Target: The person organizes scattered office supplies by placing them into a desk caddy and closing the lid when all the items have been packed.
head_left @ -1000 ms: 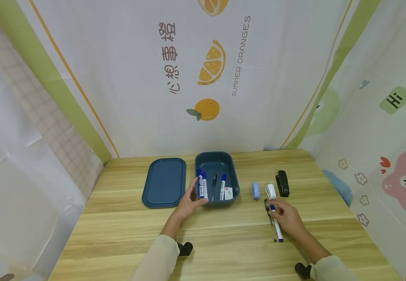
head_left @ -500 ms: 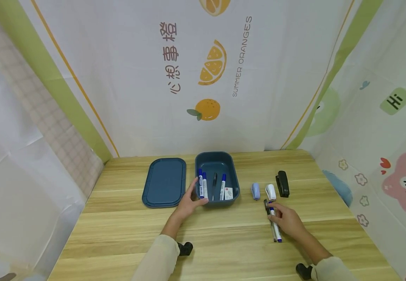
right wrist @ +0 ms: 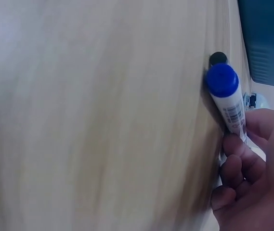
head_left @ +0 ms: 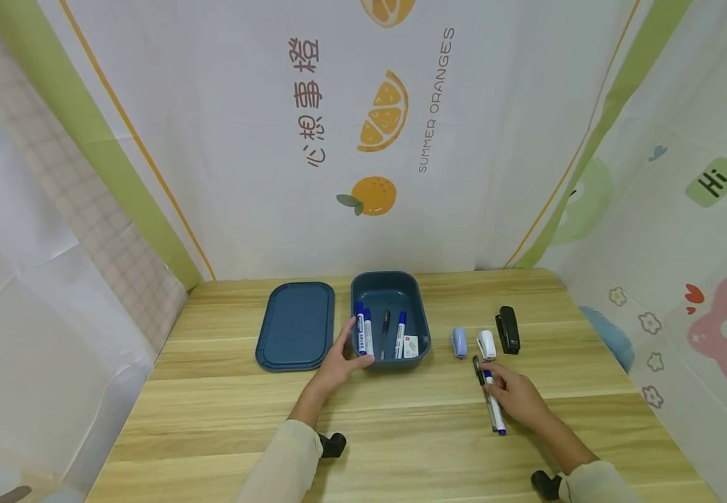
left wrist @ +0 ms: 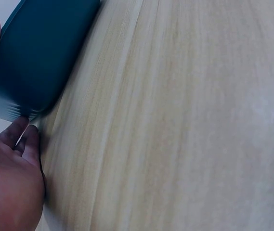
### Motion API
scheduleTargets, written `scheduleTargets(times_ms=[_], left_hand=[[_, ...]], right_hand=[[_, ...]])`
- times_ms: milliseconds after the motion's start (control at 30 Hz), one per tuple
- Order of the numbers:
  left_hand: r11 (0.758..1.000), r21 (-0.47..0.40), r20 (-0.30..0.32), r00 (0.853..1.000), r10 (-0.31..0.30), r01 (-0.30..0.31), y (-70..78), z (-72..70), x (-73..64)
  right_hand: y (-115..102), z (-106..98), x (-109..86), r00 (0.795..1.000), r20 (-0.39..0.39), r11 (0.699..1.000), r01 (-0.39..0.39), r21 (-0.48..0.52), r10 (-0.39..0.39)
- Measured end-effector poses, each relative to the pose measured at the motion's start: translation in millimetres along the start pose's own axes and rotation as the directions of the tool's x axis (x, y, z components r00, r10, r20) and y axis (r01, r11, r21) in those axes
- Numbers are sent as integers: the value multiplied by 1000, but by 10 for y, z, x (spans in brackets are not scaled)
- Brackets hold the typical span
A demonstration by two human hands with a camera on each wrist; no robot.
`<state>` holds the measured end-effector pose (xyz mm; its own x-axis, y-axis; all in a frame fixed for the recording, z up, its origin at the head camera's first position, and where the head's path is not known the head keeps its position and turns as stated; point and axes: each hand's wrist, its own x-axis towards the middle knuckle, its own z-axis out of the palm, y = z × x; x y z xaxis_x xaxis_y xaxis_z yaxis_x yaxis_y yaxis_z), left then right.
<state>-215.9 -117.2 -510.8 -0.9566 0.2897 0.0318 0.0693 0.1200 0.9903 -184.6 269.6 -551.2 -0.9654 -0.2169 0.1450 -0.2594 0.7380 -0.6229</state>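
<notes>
In the head view my right hand [head_left: 519, 398] pinches a white marker with blue ends [head_left: 498, 413], low over the table. The right wrist view shows its blue end [right wrist: 222, 80] up close. A slim black-capped pen [head_left: 479, 370] lies along the marker's left side. My left hand [head_left: 336, 367] spans the near left corner of a dark blue open box [head_left: 388, 285]. Its fingers touch the box's left side and its thumb lies at the front; fingertips also meet the box wall [left wrist: 40, 48] in the left wrist view.
Several markers [head_left: 400, 335], a black pen [head_left: 385, 334] and a small white packet [head_left: 410, 347] lie in the box. Left of it is a flat blue lid [head_left: 296, 325]. To the right stand a light blue mini stapler [head_left: 459, 342], a white one [head_left: 486, 345] and a black stapler [head_left: 508, 330].
My right hand has shifted the marker slightly left, so that it lies closer against the pen. The left hand and the box have kept their places.
</notes>
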Motion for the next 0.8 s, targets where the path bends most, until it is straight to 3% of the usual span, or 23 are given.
scheduleTargets(times_ms=[367, 633, 800], left_hand=[[1000, -9, -8, 1000, -18, 18, -21, 4, 1], [1000, -13, -3, 1000, -19, 19, -21, -2, 0], [1000, -15, 1, 1000, -19, 19, -11, -1, -5]], right_hand=[[-18, -24, 23, 1000, -12, 999, -28, 44, 29], [-44, 0, 24, 1000, 14, 1000, 11, 17, -11], [-73, 2, 29, 1000, 22, 1000, -19, 5, 19]])
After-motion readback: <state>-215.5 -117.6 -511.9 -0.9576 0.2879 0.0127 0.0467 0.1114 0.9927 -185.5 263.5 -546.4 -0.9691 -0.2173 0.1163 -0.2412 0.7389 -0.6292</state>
